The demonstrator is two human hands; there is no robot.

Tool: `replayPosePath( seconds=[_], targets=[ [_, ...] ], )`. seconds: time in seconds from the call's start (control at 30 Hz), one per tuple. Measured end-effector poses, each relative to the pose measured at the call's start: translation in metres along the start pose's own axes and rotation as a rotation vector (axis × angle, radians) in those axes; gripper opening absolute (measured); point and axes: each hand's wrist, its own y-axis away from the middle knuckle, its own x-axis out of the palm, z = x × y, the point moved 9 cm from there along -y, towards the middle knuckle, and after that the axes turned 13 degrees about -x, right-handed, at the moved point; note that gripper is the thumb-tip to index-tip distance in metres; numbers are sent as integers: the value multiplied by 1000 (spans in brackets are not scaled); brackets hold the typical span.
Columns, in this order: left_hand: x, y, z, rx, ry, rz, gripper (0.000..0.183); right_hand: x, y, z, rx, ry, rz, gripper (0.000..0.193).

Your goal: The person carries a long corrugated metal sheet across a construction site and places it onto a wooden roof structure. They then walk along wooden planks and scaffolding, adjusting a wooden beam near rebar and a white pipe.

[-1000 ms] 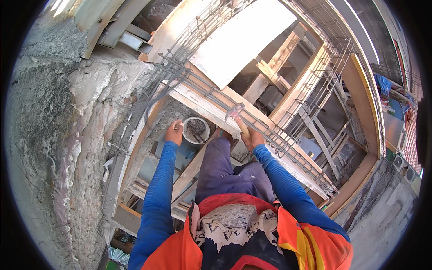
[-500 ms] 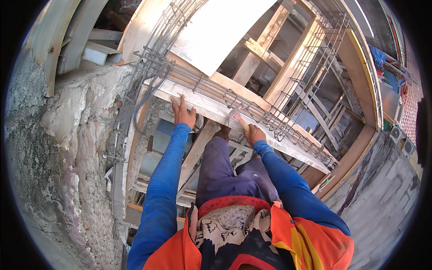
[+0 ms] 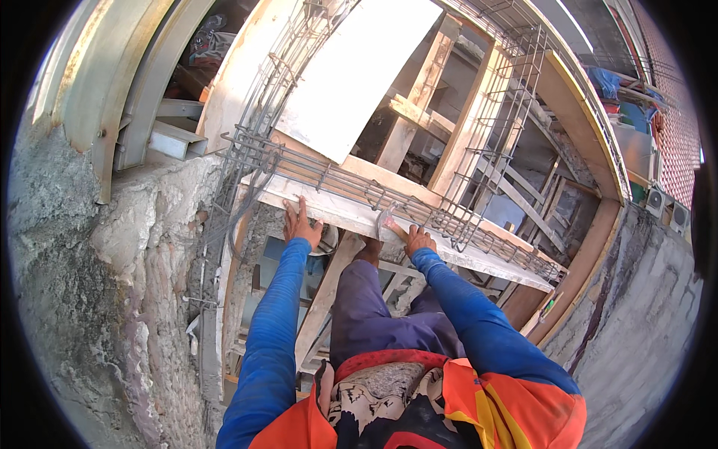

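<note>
My left hand (image 3: 301,226) lies on the near side of a pale, cement-stained plank (image 3: 340,212), its fingers stretched out over the edge and holding nothing. Further right along the same plank, my right hand (image 3: 420,241) is closed around the handle of a hammer (image 3: 387,222). The hammer's head points left and rests on or just above the plank; I cannot tell which. Directly behind the plank runs a long cage of tied steel rebar (image 3: 359,188), set between boards.
A white panel (image 3: 351,75) slopes across wooden beams (image 3: 419,97) beyond the rebar. Another rebar cage (image 3: 516,90) runs along the far right. Below my legs, gaps open between timbers. A rough concrete wall (image 3: 149,262) stands at left, a grey wall (image 3: 636,307) at right.
The whole scene has shifted slightly down in the picture as my head tilted. Both hands keep nearly the same places on the plank, the hammer still in the right one.
</note>
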Motion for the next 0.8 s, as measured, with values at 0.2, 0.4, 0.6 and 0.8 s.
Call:
replayPosePath(
  seconds=[0.2, 0.4, 0.6, 0.8],
  targets=[
    [-1, -1, 2, 32, 14, 47, 89, -144, 57, -23, -70, -205, -317, 66],
    [-19, -11, 22, 70, 285, -60, 75, -344, 180, -112, -149, -269, -894, 46],
    [-43, 45, 61, 57, 627, -219, 47, -375, 255, -161, -151, -251, -1160, 34],
    [-68, 58, 120, -13, 645, -497, 43, -350, 144, -16, -410, -391, -971, 25]
  ],
)
